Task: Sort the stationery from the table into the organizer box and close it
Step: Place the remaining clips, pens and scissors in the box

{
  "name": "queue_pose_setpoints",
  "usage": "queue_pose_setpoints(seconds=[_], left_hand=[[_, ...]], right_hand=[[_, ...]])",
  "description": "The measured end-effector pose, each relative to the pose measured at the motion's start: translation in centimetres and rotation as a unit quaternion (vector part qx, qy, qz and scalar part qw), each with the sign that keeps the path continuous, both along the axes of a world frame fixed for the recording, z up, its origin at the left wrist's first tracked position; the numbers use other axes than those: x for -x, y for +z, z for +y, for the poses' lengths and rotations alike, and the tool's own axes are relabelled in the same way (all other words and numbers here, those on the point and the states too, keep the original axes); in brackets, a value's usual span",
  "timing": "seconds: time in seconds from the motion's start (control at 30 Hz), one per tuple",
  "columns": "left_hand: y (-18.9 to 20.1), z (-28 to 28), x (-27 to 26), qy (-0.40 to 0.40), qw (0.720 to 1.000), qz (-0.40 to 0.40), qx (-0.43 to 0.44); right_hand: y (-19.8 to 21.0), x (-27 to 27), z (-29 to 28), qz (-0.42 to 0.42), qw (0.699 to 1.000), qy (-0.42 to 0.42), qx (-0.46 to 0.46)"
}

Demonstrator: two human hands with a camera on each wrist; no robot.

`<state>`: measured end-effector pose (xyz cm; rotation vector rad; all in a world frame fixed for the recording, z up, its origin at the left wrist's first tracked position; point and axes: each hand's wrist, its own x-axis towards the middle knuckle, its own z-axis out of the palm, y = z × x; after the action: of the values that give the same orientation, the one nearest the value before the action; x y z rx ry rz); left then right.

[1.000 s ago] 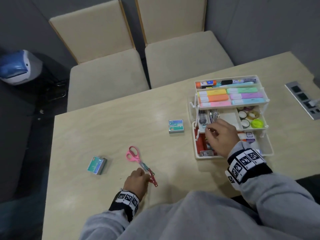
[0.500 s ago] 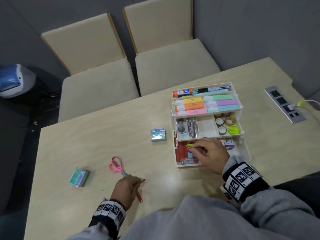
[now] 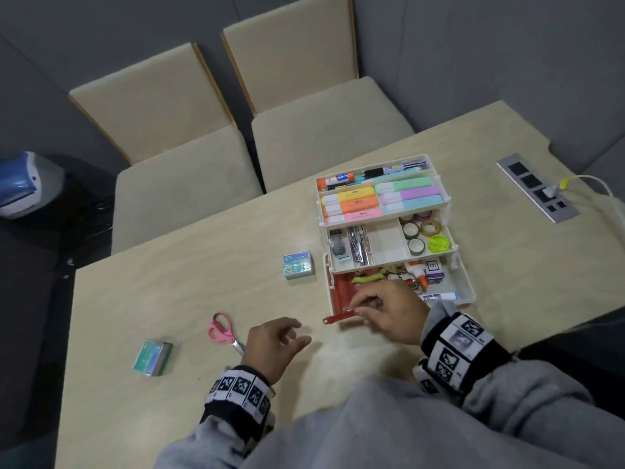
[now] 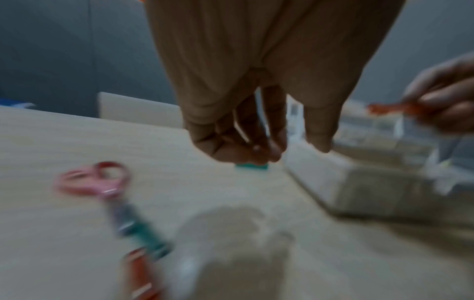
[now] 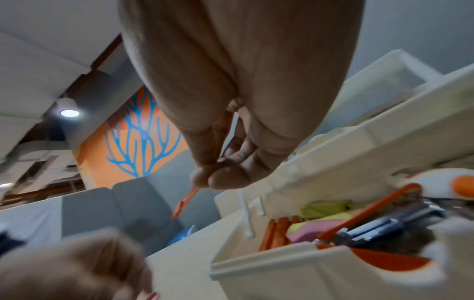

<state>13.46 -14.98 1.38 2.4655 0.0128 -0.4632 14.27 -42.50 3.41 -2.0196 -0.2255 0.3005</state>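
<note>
The right hand (image 3: 389, 311) pinches a thin red plastic strip (image 3: 339, 317) lengthwise over the white tiered organizer box's (image 3: 468, 292) near corner; the left hand (image 3: 274, 346), spread, hovers nearer the pink-handled scissors (image 3: 223, 330) on the bench (image 3: 169, 282).

two beige chairs (image 3: 189, 157) behind the table, grey socket strip (image 3: 537, 187) with white cable (image 3: 595, 184), orange-and-blue wall mural (image 5: 138, 140)

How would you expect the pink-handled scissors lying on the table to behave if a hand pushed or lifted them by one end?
The pink-handled scissors lie flat on the table, so a push would probably slide or pivot them rather than roll them. Blades and handles look rigid, so they likely lift stiff. The looped handles seem bulkier than the blades, so they might tip handle-down if held by the tip.
</note>
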Motion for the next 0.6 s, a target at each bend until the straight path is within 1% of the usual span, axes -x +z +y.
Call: queue_pose_setpoints(seconds=[0.03, 0.1, 0.17, 0.2, 0.3, 0.37, 0.47, 0.53, 0.6], left_hand=[[-1.0, 1.4, 0.6, 0.011, 0.998, 0.031, -0.061], [-2.7, 4.0, 1.9, 0.031, 0.981, 0.097, -0.166], [-3.8, 5.7, 3.0, 0.048, 0.966, 0.126, -0.219], [-4.2, 6.3, 3.3, 0.051, 0.965, 0.128, -0.223], [-5.2, 6.9, 3.5, 0.068, 0.972, 0.117, -0.192], [-5.7, 6.8, 3.3, 0.073, 0.975, 0.103, -0.186], [-6.1, 6.7, 3.3, 0.063, 0.976, 0.092, -0.188], [-6.2, 6.9, 3.3, 0.065, 0.978, 0.099, -0.172], [-6.3, 7.5, 3.4, 0.044, 0.981, 0.11, -0.154]], right_hand=[[-0.4, 0.3, -0.4, 0.032, 0.999, -0.019, -0.008], [-1.1, 0.8, -1.2, 0.09, 0.994, -0.056, -0.029], [-1.5, 1.3, -1.6, 0.117, 0.99, -0.072, -0.036], [-1.5, 1.5, -1.6, 0.124, 0.989, -0.072, -0.03], [-1.1, 2.1, -0.9, 0.15, 0.985, -0.084, -0.007], [-1.0, 2.5, 0.0, 0.156, 0.984, -0.091, 0.004], [-1.2, 3.0, 1.6, 0.159, 0.983, -0.09, 0.022], [-1.1, 3.2, 2.4, 0.159, 0.983, -0.086, 0.028], [-1.0, 3.6, 3.4, 0.156, 0.983, -0.086, 0.032]])
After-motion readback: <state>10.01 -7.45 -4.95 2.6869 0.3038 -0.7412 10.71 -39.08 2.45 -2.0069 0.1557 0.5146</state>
